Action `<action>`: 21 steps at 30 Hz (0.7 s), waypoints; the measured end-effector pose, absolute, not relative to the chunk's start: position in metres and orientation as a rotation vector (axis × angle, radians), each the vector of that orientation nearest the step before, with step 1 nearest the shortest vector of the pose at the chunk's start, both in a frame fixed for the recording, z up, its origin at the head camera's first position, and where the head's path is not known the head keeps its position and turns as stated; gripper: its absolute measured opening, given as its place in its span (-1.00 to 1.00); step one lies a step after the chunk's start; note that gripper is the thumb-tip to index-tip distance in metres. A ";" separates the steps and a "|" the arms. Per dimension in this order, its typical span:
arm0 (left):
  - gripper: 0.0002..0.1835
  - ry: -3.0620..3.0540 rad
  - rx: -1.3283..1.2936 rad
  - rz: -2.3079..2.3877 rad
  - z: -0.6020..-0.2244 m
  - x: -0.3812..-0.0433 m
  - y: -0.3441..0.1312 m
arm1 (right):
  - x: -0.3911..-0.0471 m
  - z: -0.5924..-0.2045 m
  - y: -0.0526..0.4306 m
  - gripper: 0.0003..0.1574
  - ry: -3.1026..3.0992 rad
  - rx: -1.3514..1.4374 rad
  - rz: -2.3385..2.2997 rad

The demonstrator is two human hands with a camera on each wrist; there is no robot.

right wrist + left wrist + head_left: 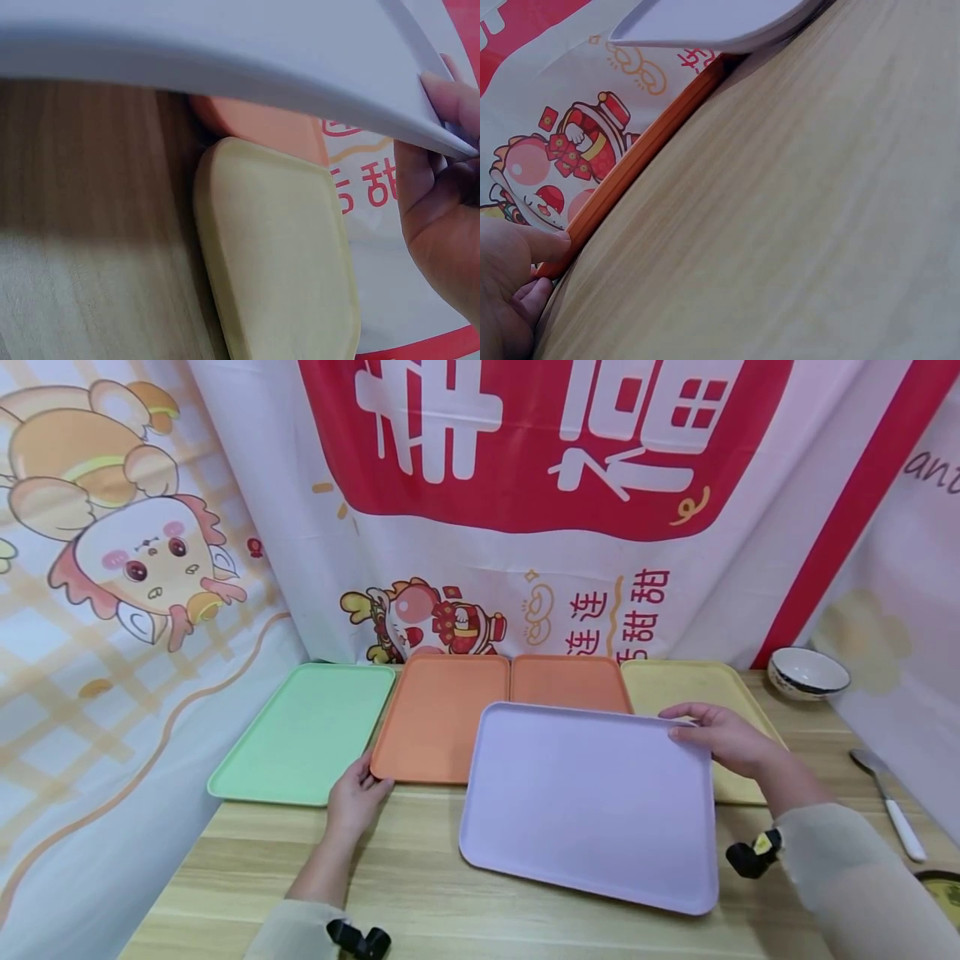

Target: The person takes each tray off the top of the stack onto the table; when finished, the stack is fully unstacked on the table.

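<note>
A lavender tray (592, 802) hangs tilted over the wooden table, in front of the other trays. My right hand (716, 739) pinches its far right corner, thumb on the upper face and fingers beneath, as the right wrist view shows. At the near left corner of an orange tray (442, 718), my left hand (356, 797) holds the rim between thumb and fingers. In the left wrist view that tray's orange edge (637, 161) lies along the tabletop. The lavender tray overlaps a second orange tray (570, 681) and part of a yellow tray (277, 247).
On the far left lies a green tray (307, 735). A patterned bowl (808, 675) stands at the back right, with a white-handled spoon (892, 810) nearer me. Part of a dark round dish (941, 889) shows at the right edge. Printed cloth (480, 552) walls the table's back and sides.
</note>
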State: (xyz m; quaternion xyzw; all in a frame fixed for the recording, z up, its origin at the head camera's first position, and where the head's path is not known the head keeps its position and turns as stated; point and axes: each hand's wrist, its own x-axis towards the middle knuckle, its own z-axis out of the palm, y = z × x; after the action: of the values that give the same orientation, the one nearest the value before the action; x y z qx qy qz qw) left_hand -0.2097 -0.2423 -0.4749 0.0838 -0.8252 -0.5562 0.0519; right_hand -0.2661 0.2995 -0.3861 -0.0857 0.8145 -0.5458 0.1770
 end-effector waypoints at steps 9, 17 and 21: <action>-0.28 -2.508 0.252 -1.677 -0.476 -0.210 -0.242 | -0.266 -0.394 0.290 -0.34 2.484 -0.208 -1.312; -0.28 -2.514 0.249 -1.682 -0.476 -0.210 -0.243 | -0.262 -0.407 0.281 -0.35 2.538 -0.189 -1.181; -0.27 -2.515 0.252 -1.686 -0.476 -0.211 -0.243 | -0.261 -0.414 0.277 -0.38 2.581 -0.207 -1.150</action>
State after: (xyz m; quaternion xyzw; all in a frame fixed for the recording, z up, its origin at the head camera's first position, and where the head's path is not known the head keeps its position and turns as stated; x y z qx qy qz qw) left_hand -0.2107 -0.2428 -0.4763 0.0828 -0.8267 -0.5541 0.0516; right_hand -0.2609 0.2774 -0.4142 -0.0720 0.9002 -0.4011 0.1537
